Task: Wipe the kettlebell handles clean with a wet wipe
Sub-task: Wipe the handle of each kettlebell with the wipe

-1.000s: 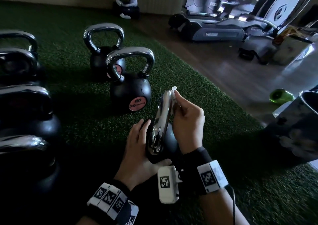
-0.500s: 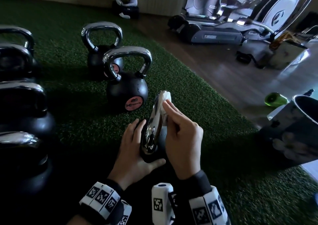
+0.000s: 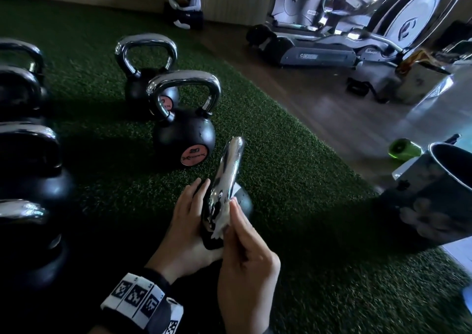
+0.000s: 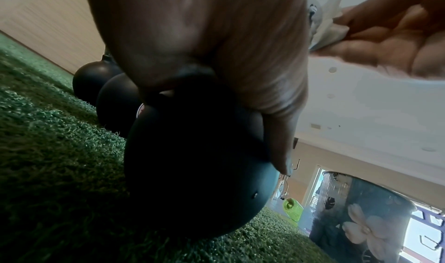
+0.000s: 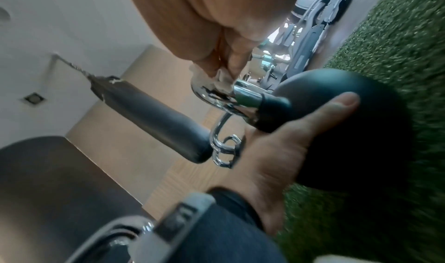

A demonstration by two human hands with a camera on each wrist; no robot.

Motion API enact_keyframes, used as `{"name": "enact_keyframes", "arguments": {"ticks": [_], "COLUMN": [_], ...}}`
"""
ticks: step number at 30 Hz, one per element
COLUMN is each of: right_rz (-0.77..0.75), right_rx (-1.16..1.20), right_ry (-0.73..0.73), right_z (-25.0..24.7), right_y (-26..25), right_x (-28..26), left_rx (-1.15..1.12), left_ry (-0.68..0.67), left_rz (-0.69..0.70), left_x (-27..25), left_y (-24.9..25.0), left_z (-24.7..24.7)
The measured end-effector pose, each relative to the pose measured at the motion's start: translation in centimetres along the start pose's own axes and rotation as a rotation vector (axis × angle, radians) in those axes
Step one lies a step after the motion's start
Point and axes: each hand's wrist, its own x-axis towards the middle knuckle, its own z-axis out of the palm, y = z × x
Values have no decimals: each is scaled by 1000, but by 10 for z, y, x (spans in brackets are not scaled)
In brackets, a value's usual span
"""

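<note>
Kettlebell handle (image 3: 227, 170) was mirror-glossy chrome metal; ball (image 4: 192, 172) matt black, smooth. Wet wipe (image 3: 221, 225) was white, crumpled cloth. Turf (image 3: 293, 180) was rough green; floor (image 3: 319, 109) glossy wood.

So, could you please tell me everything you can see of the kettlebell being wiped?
The small black round-bodied kettlebell with a shiny chrome loop handle stands upright on the green turf. The left hand steadies its body with straight fingers. The right hand pinches a crumpled white wet wipe against the handle's near leg.

Bare hands; left wrist (image 3: 143, 299) wears a black band with white square-coded tags, possibly fabric.
</note>
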Motion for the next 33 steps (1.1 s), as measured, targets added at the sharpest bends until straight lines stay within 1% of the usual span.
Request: {"name": "enact_keyframes", "arguments": {"ticks": [3, 5, 7, 8, 9, 10, 11, 12, 13, 14, 15, 17, 19, 22, 23, 24, 26, 27, 28, 29, 30, 33], "right_rz": [37, -33, -96, -87, -43, 29, 88, 105, 83, 42, 15, 51, 107, 260, 258, 213, 77, 61, 98, 172, 268, 624], "right_rx": [-26, -114, -215, -245, -254, -234, -228, -249, -309, -365, -403, -398, -291, -84, -89, -156, -343, -366, -312, -215, -90, 309], "right_ry": [20, -20, -84, -106, -132, -189, -281, -409, -536, -634, -699, -766, -791, -753, -752, -756, -795, -805, -798, -779, -743, -598], "right_z": [1, -4, -14, -19, -24, -27, -28, -27, -25, -23, -22, -25, -29, -31, -30, -29, -27, -28, -29, -30, -31, -29], "right_y": [18, 23, 24, 26, 28, 29, 31, 30, 27, 25, 23, 20, 18, 17, 17, 18, 20, 19, 18, 16, 14, 1], "right_x": [-12, -11, 5, 17, 32, 47, 62, 75, 84, 90, 94, 99, 97, 96, 97, 98, 100, 100, 100, 99, 97, 96], "left_rx": [82, 47, -9, -53, 2, 60, 113, 129, 143, 149, 154, 114, 76, 74, 63, 43, 21, 20, 16, 24, 37, 20], "left_ry": [-10, -51, -54, -67, -66, -71, -65, -71, -68, -63, -68, -70, -83, -77, -78, -80, -74, -71, -74, -77, -75, -45], "left_rz": [36, 42, 13, -6, 15, 29, 41, 54, 84, 118, 130, 122, 119, 107, 84, 70, 73, 70, 57, 53, 65, 100], "left_x": [0, 1, 1, 3, 2, 2, 1, 0, 0, 1, 1, -2, -4, -1, -1, -2, -5, -5, -3, -1, 1, 0], "left_y": [-10, -20, -23, -24, -25, -25, -24, -22, -21, -20, -18, -14, -13, -15, -15, -14, -18, -20, -22, -21, -22, -15], "left_z": [2, 5, 1, -1, -3, -4, -5, -8, -9, -8, -8, -8, -8, -8, -8, -8, -6, -5, -5, -5, -5, -6]}}
